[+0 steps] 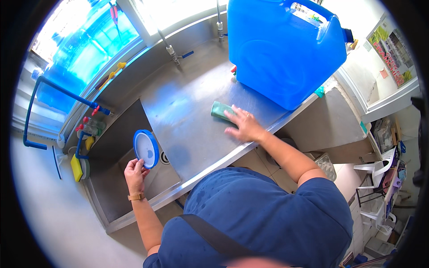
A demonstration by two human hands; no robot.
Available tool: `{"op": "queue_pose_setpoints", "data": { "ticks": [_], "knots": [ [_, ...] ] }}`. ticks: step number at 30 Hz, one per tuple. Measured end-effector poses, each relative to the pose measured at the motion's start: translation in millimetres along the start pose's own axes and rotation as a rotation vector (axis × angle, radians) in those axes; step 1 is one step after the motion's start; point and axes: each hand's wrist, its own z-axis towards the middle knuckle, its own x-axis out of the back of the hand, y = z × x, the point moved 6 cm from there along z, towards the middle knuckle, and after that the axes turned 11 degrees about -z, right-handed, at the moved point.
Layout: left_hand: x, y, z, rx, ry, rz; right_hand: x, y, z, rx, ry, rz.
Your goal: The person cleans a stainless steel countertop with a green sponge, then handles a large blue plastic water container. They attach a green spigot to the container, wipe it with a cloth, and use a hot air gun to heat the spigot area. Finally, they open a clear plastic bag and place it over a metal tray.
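Blue-rimmed round lid (145, 148) is pinched nearly closed between the left hand's (136, 173) fingers, over the sink basin (117, 147). The right hand's (243, 125) fingers lie loosely spread at the green pad (220, 110) on the steel counter (178, 127), beside the blue jug (286, 53); blur hides whether they grip it.

Blue-tinted glass window (91, 67) upper left, harsh daylight (nearly blown out). Plain white wall (58, 196) lower left. White plastic chairs (383, 169) right, pale tiled floor (261, 163).
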Motion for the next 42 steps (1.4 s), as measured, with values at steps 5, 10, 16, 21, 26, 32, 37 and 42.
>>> {"op": "queue_pose_setpoints", "data": {
  "ticks": [5, 10, 16, 21, 26, 32, 37, 42],
  "knots": [
    [-14, 4, 2, -0.025, -0.044, 0.008, -36, -6, 3, 0.148, 0.201, -0.144],
    [-27, 5, -3, -0.001, -0.051, 0.032, -46, 37, 81, -0.004, 0.309, -0.197],
    [-23, 3, -7, -0.005, -0.052, 0.047, -24, 39, 61, -0.022, 0.151, -0.071],
    [-7, -6, -5, 0.006, -0.013, 0.039, 13, 49, -43, 0.108, 0.168, 0.027],
    [-2, -8, -7, 0.018, -0.003, 0.045, 16, 61, 4, 0.008, 0.371, 0.052],
    [-9, -3, -6, -0.003, -0.052, 0.034, -43, 10, 102, -0.056, 0.167, -0.084],
    [-7, -4, -4, 0.012, -0.046, 0.041, -33, 28, 53, 0.013, 0.164, -0.280],
    [-24, -2, 0, 0.002, -0.081, 0.044, -41, 24, 62, -0.036, 0.113, -0.211]
  ]
}}
